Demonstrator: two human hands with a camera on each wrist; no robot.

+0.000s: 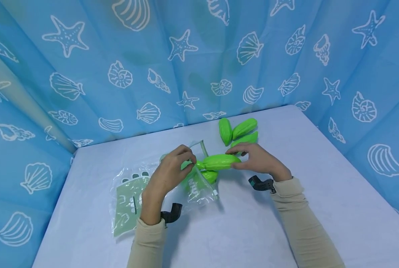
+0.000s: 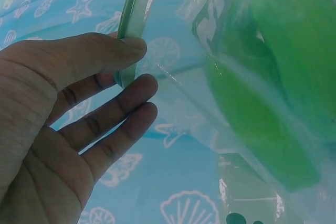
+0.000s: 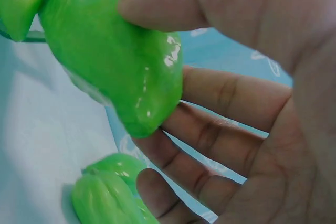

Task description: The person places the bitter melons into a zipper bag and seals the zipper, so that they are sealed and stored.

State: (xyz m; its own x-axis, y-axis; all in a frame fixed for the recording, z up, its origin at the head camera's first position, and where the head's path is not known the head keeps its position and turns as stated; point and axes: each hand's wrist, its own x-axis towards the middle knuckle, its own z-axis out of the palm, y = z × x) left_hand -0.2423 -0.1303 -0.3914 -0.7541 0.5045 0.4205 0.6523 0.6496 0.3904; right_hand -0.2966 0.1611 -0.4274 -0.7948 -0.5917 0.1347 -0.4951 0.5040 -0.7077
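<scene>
My left hand (image 1: pixel 171 169) pinches the green-edged rim (image 2: pixel 131 24) of a clear zip bag (image 1: pixel 199 191) between thumb and index finger; its other fingers extend loosely. Inside the bag, green fruits (image 2: pixel 252 114) show through the plastic. My right hand (image 1: pixel 258 158) grips the end of a glossy, ridged green fruit (image 1: pixel 221 162), which looks like a star fruit, thumb on one side and fingers on the other. This fruit lies level at the bag's mouth, its left end close to my left fingers. Another green fruit (image 1: pixel 210 176) sits just beneath it at the opening.
Behind my right hand, three similar green fruits (image 1: pixel 244 127) lie grouped on the white tabletop (image 1: pixel 246 230). A second clear bag with a pale green print (image 1: pixel 127 208) lies flat at the left, partly under my left arm. A blue shell-patterned curtain (image 1: pixel 199 67) surrounds the table.
</scene>
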